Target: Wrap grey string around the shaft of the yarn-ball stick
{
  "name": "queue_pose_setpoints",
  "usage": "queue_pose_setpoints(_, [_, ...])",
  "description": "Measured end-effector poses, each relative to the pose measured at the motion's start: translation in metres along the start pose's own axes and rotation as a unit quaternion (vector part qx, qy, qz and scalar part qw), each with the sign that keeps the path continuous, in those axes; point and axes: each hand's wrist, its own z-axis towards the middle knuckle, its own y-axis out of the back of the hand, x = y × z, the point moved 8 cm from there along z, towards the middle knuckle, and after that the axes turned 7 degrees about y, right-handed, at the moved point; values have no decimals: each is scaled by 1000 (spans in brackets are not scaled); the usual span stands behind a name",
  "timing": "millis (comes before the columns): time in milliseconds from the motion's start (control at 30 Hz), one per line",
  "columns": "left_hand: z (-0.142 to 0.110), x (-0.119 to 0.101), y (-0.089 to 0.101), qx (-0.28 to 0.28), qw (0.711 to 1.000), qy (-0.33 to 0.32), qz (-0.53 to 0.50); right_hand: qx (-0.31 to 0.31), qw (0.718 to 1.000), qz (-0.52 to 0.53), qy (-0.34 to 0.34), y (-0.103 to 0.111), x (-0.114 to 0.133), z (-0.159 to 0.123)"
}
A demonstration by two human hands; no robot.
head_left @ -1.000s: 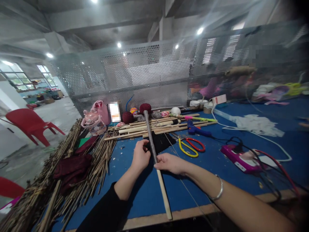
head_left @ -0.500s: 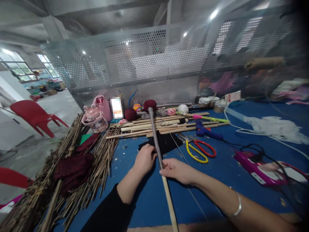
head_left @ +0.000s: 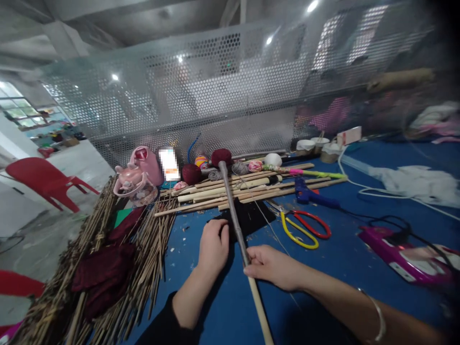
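A long stick (head_left: 259, 306) slants away from me, bare pale wood at the near end and wrapped in grey further up. Its far end meets a dark red ball (head_left: 221, 156); I cannot tell whether they are joined. My right hand (head_left: 268, 265) pinches the stick with thumb and fingers where the grey wrap ends. Just left of the stick, my left hand (head_left: 212, 247) is closed, its fingers curled down at the edge of a black cloth (head_left: 253, 215). Its fingertips are hidden. Scissors (head_left: 300, 235) with yellow and red handles lie to the right.
Wooden sticks (head_left: 201, 196) and yarn balls (head_left: 191, 174) lie behind. A blue glue gun (head_left: 312, 195) and a magenta device (head_left: 390, 254) with cables sit right. Bundled twigs (head_left: 158, 249) and maroon cloth (head_left: 104, 275) cover the left edge. A perforated panel (head_left: 215, 100) stands behind.
My left hand has moved slightly off the stick, leaving a small gap. My right hand still grips it at the wrap's end. The view has shifted a little.
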Motion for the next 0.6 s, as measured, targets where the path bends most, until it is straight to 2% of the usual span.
queue_pose_setpoints(67, [-5,4,1,1,997,50,-63,-1,1000,-6,1,0,1,0])
queue_pose_setpoints(200, [-16,10,-24,133,970,133,-156,-28,996,-81,1,3,2,1])
queue_pose_setpoints(333, [-18,16,-36,179,932,196,-248,-54,991,-120,2,5,2,2])
queue_pose_setpoints(433, [-19,15,-43,226,883,236,-336,-36,998,-42,40,0,7,3])
queue_pose_setpoints(533, [-18,10,-44,259,836,246,-417,32,996,60,63,-8,14,1])
queue_pose_setpoints(600, [-19,8,-44,281,807,250,-456,63,992,88,64,-9,15,-2])
